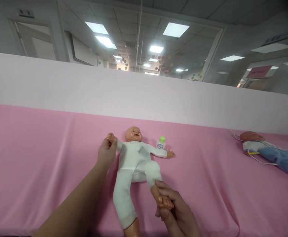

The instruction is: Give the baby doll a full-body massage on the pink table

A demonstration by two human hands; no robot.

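A baby doll with a white cloth body lies on its back on the pink sheet, its head toward the wall. My left hand is closed around the doll's hand at the left, and that arm is raised beside its head. Lower down, my right hand grips the doll's bare foot on the right side, with the toes showing between my thumb and fingers. That leg is bent at the knee. The doll's other leg stretches toward me, its foot cut off by the frame's lower edge. Its other arm lies out to the right.
A small bottle with a green cap stands beside the doll's outstretched arm. Far right lies a second doll in blue and white with a thin white cord. A low white wall with glass above borders the pink sheet.
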